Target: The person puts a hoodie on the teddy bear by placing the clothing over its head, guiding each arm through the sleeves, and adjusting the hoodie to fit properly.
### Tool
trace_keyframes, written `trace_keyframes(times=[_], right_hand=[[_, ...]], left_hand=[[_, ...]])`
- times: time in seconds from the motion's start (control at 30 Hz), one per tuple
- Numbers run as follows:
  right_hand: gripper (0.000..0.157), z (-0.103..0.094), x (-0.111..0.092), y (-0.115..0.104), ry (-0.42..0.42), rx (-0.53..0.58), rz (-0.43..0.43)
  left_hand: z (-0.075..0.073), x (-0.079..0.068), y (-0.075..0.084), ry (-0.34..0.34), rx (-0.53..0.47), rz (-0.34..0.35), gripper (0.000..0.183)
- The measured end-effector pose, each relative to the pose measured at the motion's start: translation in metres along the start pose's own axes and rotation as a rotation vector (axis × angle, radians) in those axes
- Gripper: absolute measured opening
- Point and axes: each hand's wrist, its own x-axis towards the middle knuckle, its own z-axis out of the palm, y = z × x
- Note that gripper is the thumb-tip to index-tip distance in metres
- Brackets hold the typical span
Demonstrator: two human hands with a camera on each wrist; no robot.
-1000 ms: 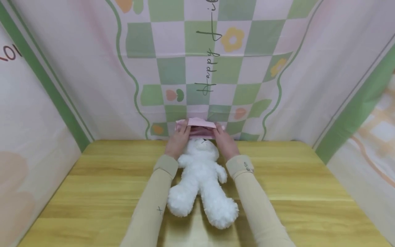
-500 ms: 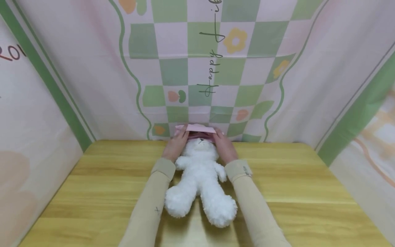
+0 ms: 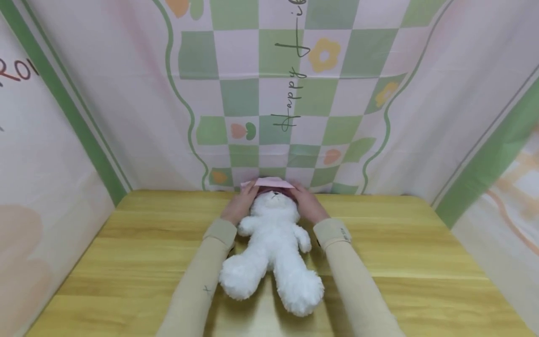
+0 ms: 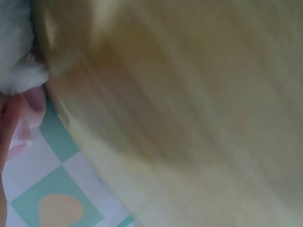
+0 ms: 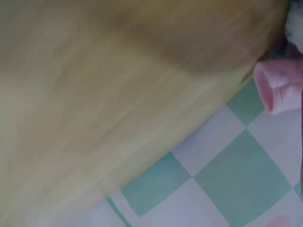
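Observation:
A white fluffy plush bear [image 3: 271, 248] lies on its back, its feet toward me and its head at the table's far edge. The opening of a small pink doll's top [image 3: 271, 182] covers the upper part of the head, while the dark nose and mouth show below. My left hand [image 3: 239, 206] holds the left side of the opening between fingers and thumb. On the other side my right hand [image 3: 310, 206] grips the edge likewise. A short pink sleeve [image 5: 281, 87] sticks out in the right wrist view. In the left wrist view, white fur [image 4: 19, 71] meets my fingers.
The wooden table [image 3: 400, 243] ends right behind the bear's head. Beyond it hangs a checkered green-and-white cloth [image 3: 273, 96]. More patterned cloth [image 3: 46, 178] stands along the left side, and a further panel [image 3: 505, 196] along the right.
Both hands have drawn the pink top down and nearer, over the bear's head. Its opening covers more of the head than a second ago. The bear's legs have shifted slightly.

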Motion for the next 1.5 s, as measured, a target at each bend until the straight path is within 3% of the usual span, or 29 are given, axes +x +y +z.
trace_keyframes(times=[0.07, 0.13, 0.27, 0.37, 0.43, 0.6, 0.67, 0.77, 0.87, 1.0, 1.1, 1.3, 1.4, 1.5], right_hand=[[0.035, -0.003, 0.000, 0.002, 0.006, 0.006, -0.030], [0.032, -0.006, 0.000, 0.002, 0.038, -0.007, -0.048], [0.027, -0.006, 0.001, 0.000, 0.128, -0.026, -0.053], [0.025, -0.002, 0.000, -0.001, 0.153, -0.013, -0.026], [0.026, 0.002, 0.000, 0.000, 0.118, -0.016, 0.020], [0.032, 0.009, -0.006, 0.003, -0.046, -0.016, 0.095], [0.033, 0.010, -0.009, 0.004, -0.089, 0.014, 0.101], [0.037, 0.010, -0.012, 0.006, -0.136, 0.066, 0.124], [0.038, 0.008, -0.013, 0.007, -0.150, 0.115, 0.150], [0.032, 0.006, -0.014, 0.009, -0.155, 0.181, 0.147], [0.031, 0.004, -0.016, 0.014, -0.185, 0.297, 0.166], [0.068, -0.009, -0.023, 0.021, -0.358, 0.591, 0.190], [0.079, -0.017, -0.025, 0.020, -0.471, 0.646, 0.198], [0.088, -0.022, -0.025, 0.019, -0.550, 0.652, 0.230]], left_hand=[[-0.003, -0.001, -0.002, 0.012, 0.037, 0.039, 0.069], [-0.004, -0.001, -0.005, 0.066, 0.150, 0.094, 0.064], [0.000, -0.005, -0.009, 0.272, 0.520, 0.189, 0.050], [0.004, -0.007, -0.009, 0.368, 0.635, 0.199, 0.046], [0.005, -0.007, -0.006, 0.306, 0.598, 0.175, 0.047], [0.006, -0.008, -0.004, 0.044, 0.353, 0.108, 0.050], [0.009, -0.008, -0.007, 0.025, 0.318, 0.123, 0.047], [0.010, -0.011, -0.010, 0.011, 0.346, 0.159, 0.047], [0.008, -0.012, -0.011, -0.046, 0.309, 0.158, 0.052], [0.006, -0.014, -0.011, -0.128, 0.029, 0.050, 0.048], [0.005, -0.016, -0.011, -0.130, -0.169, -0.021, 0.041], [-0.002, -0.022, -0.012, -0.161, -0.325, -0.108, 0.045], [-0.009, -0.021, -0.010, -0.252, -0.410, -0.192, 0.060], [-0.014, -0.015, -0.008, -0.327, -0.371, -0.210, 0.081]])
